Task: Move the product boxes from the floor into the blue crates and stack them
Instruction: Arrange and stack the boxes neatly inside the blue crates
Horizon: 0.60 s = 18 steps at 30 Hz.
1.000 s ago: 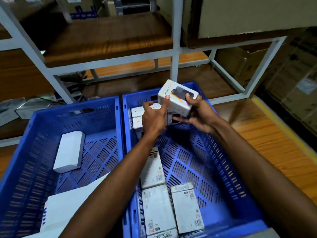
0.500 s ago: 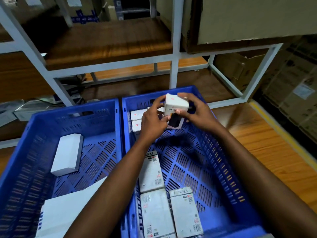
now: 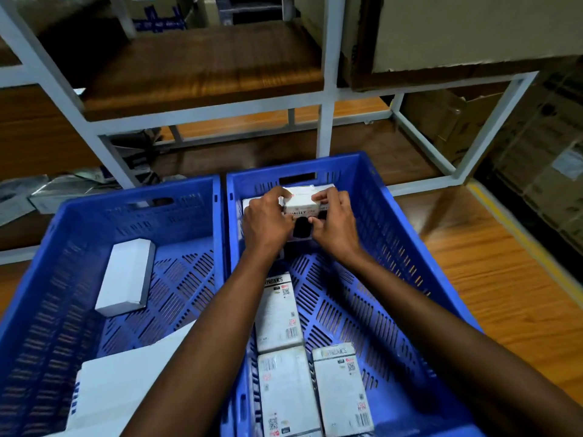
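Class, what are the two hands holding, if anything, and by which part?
A small white product box, held by its ends: left hand on the left end, right hand on the right end.

Both hands grip a small white box (image 3: 299, 204) at the far end of the right blue crate (image 3: 389, 200): the left hand (image 3: 268, 220) on its left side, the right hand (image 3: 334, 222) on its right. It sits just above other white boxes (image 3: 250, 202) by the far wall. Three labelled boxes (image 3: 277, 310) lie flat nearer. The left crate (image 3: 60, 238) holds a plain white box (image 3: 126, 275).
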Available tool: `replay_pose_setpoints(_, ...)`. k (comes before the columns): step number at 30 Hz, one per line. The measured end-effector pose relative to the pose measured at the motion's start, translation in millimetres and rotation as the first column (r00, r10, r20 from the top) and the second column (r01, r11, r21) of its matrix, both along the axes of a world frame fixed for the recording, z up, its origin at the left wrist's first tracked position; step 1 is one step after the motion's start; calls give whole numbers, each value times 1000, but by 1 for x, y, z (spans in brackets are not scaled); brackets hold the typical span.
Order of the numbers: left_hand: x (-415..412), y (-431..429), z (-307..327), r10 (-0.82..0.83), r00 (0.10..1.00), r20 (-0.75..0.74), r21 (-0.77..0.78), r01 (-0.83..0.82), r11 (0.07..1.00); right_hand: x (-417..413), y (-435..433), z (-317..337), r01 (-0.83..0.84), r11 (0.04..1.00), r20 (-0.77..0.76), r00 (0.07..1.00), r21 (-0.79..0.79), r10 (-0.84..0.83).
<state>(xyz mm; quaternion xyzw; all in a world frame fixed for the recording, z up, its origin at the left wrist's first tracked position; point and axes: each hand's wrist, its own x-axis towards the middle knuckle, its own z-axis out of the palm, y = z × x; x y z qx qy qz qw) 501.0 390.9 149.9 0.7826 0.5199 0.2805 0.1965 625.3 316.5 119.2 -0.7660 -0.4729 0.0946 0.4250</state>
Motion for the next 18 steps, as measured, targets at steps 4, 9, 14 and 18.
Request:
replay_pose_setpoints(4,-2,4,-1,51,988,-146,-51,-59,997,-5,-1,-12,-94,995,-28,995,-32,93)
replay_pose_setpoints(9,7,7,-7,2,969,-248,-66,-19,998,-4,-3,-25,-119,983,-81,991,-142,109)
replay_pose_setpoints(14,13,8,-11,-26,941,-337,-9,24,1000,-3,-7,-23,-183,940,-45,983,-289,178)
replay_pose_setpoints(18,1,16,-10,-55,966,-252,-142,19,990,14,-5,-4,-257,895,-95,966,-364,239)
